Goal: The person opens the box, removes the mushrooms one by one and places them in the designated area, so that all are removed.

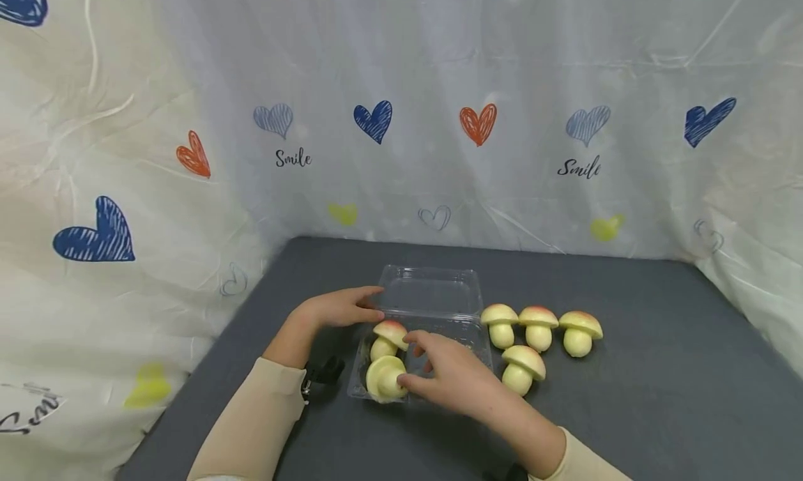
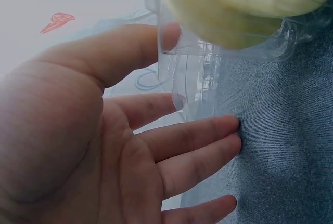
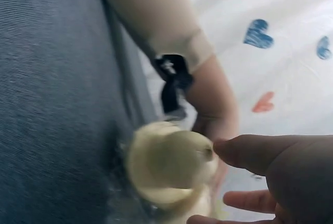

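Note:
A clear plastic clamshell box (image 1: 473, 333) lies with its lid (image 1: 429, 291) tipped back. Two pale yellow mushrooms sit in its left side: one with a reddish cap (image 1: 390, 333), and a nearer mushroom (image 1: 383, 379) with its stem turned toward the right hand. My left hand (image 1: 339, 308) is at the box's left back corner; in the left wrist view its thumb (image 2: 169, 37) touches the clear wall and its fingers reach out straight. Over the box is my right hand (image 1: 454, 373), fingers spread and relaxed. Its thumb tip (image 3: 223, 150) is right at the nearer mushroom's stem end.
Several more mushrooms stand right of the box: a back row with a left one (image 1: 500, 325), a middle one (image 1: 538, 327) and a right one (image 1: 579, 333), plus a nearer one (image 1: 522, 371). A heart-printed curtain (image 1: 426, 167) borders the dark table (image 1: 665, 397).

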The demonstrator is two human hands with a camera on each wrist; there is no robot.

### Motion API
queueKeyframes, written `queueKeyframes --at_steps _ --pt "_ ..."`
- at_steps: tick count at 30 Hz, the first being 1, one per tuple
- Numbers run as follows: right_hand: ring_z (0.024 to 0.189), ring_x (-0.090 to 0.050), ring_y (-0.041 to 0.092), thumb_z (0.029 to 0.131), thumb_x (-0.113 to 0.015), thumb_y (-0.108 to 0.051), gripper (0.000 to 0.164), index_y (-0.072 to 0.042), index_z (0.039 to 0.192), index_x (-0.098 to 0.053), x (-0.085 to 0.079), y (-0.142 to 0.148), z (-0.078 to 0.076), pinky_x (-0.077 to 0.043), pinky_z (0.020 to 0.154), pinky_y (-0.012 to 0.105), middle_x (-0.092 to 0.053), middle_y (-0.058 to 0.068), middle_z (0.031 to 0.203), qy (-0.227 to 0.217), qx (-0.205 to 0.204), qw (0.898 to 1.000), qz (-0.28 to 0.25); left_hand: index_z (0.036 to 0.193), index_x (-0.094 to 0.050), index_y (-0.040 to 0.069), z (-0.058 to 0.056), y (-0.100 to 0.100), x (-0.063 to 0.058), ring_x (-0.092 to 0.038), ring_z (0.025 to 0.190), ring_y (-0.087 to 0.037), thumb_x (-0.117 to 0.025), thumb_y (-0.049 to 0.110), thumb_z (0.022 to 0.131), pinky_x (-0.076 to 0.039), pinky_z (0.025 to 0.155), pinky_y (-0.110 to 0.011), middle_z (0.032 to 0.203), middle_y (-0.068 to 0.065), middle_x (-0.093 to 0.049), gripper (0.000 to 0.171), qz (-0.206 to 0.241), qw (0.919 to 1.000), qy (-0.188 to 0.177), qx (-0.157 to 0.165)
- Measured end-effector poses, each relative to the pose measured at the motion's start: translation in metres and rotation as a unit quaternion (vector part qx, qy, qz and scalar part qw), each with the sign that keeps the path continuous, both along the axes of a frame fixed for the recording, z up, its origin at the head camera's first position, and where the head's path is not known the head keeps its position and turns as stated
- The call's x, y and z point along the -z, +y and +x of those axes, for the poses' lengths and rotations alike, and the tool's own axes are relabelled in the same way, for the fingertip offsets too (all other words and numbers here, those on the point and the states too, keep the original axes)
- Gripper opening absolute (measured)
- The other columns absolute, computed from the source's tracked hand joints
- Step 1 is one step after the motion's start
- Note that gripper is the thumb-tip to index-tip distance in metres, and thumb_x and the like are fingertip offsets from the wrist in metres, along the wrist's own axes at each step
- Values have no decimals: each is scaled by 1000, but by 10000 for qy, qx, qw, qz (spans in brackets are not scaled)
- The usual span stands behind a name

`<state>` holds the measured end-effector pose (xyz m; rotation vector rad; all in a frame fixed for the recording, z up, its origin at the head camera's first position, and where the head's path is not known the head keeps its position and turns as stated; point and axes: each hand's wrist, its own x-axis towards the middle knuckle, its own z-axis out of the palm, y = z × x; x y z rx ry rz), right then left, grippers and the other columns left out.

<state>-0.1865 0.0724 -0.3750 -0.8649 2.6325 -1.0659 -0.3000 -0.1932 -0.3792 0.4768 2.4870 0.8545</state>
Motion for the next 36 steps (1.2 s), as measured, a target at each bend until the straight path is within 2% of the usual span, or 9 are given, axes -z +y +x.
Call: queueKeyframes --at_steps 3,7,17,24,29,33,36 --pt "84 -66 8 97 -71 -49 60 -10 140 -59 10 -7 -1 -54 66 28 -69 5 115 20 -15 10000 20 164 -26 14 -1 1 -4 -49 137 -37 -59 43 105 -45 105 -58 154 -16 -46 74 0 10000 55 41" --pt "79 -65 2 99 -68 -48 58 -12 143 -58 15 -13 -1 -54 64 26 -70 0 109 -210 -167 9996 -94 165 -26 15 -1 -1 -1 -49 137 -37 -59 43 106 -46 104 -57 154 -16 -46 73 -6 10000 55 46" --pt "93 -72 16 95 -71 -33 60 -13 148 -51 15 -9 0 -58 73 32 -71 5 117 -1090 -209 9933 -313 164 -27 15 -1 1 2 -45 140 -40 -58 42 106 -45 104 -59 157 -18 -43 72 73 10000 -23 44" --pt "86 -60 15 82 -70 -15 77 -13 155 -45 15 -6 -6 -52 67 28 -52 7 122 -1498 -651 9848 -589 165 -26 16 -1 0 1 -44 141 -40 -59 42 106 -44 105 -60 157 -18 -42 72 27 10000 -29 58" --pt "88 -54 17 79 -69 -13 69 -12 147 -55 15 -7 -8 -49 70 27 -43 8 115 -1537 -672 9848 -456 164 -26 13 0 0 -1 -45 140 -41 -60 41 106 -45 104 -60 156 -20 -43 73 24 9999 -36 131" --pt "88 -56 20 77 -68 -9 58 -11 134 -59 14 -5 -8 -51 70 29 -43 9 119 -1647 -497 9826 -703 164 -26 12 -2 1 -2 -45 140 -41 -60 42 106 -44 105 -60 156 -21 -43 74 67 9998 -26 197" --pt "83 -57 19 77 -70 -7 52 -11 128 -60 15 -4 -8 -51 67 28 -45 10 122 -1638 -393 9820 -851 164 -25 11 -4 2 -1 -44 140 -42 -59 43 106 -44 105 -60 156 -22 -42 75 76 9996 -41 268"
